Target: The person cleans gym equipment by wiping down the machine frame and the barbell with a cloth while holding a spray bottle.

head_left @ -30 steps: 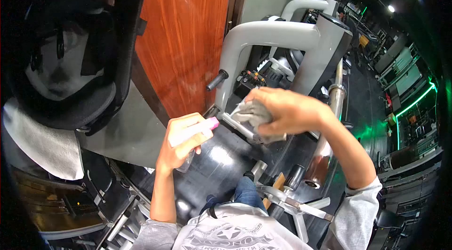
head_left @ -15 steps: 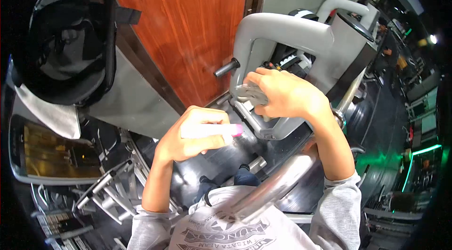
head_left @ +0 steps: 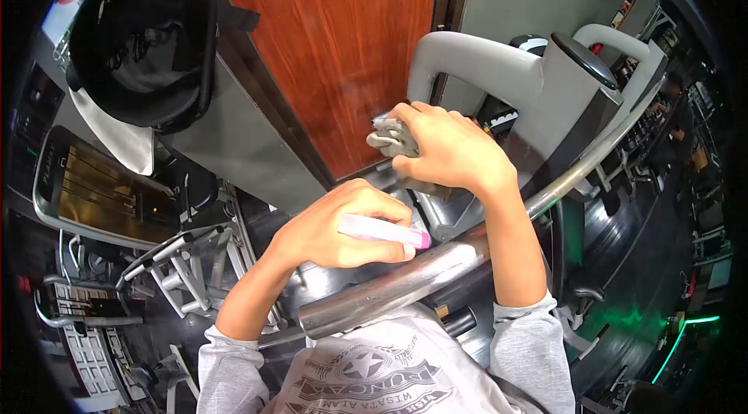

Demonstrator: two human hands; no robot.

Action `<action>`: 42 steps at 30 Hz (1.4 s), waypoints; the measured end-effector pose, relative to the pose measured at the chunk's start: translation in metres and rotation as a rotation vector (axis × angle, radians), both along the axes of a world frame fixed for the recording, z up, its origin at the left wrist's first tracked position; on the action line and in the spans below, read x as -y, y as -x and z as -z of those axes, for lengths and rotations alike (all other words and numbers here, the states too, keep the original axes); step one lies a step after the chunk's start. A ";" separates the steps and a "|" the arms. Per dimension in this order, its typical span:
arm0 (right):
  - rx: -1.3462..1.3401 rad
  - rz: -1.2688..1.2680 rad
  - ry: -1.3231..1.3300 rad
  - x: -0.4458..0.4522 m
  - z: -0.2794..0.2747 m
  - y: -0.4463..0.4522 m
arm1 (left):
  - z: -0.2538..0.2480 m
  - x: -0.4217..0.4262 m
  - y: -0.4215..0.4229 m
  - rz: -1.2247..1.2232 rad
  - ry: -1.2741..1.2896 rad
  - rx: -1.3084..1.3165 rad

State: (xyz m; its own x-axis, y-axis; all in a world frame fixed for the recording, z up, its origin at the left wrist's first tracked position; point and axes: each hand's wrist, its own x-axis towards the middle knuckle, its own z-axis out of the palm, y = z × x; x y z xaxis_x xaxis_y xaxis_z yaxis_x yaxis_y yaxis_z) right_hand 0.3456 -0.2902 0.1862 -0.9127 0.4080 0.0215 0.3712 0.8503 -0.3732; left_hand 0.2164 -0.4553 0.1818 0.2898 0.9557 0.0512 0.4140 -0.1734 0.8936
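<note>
Left hand [head_left: 319, 229], fingers closed around a pink-tipped white spray head [head_left: 378, 229], long axis pointing rightward across the near side of the grey rag [head_left: 394, 138], bunched in the right hand's [head_left: 460, 151] grasp; steel bar [head_left: 413, 278] nearer the torso

Slim object [head_left: 378, 229], whitish, pink at one end; gripped in the left hand [head_left: 331, 223], tilted slightly, pink end beside a round metal bar [head_left: 405, 281]. Cloth [head_left: 389, 137], grey, crumpled; bunched in the right hand [head_left: 460, 153], folds protruding past the fingers.
</note>
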 end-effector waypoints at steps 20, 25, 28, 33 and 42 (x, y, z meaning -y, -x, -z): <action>-0.243 0.271 0.000 0.072 -0.011 -0.134 | 0.026 0.076 -0.013 -0.311 -0.138 -0.116; -0.289 0.271 -0.072 0.120 0.013 -0.112 | 0.036 0.090 -0.016 -0.379 -0.195 -0.139; -0.265 0.076 -0.036 0.151 0.021 -0.089 | 0.039 0.096 -0.017 -0.436 -0.095 -0.088; -0.338 0.118 0.004 0.126 0.021 -0.112 | 0.041 0.097 -0.016 -0.460 -0.031 -0.033; -0.769 0.348 -0.103 0.137 0.073 -0.118 | 0.041 0.098 -0.014 -0.442 -0.053 -0.061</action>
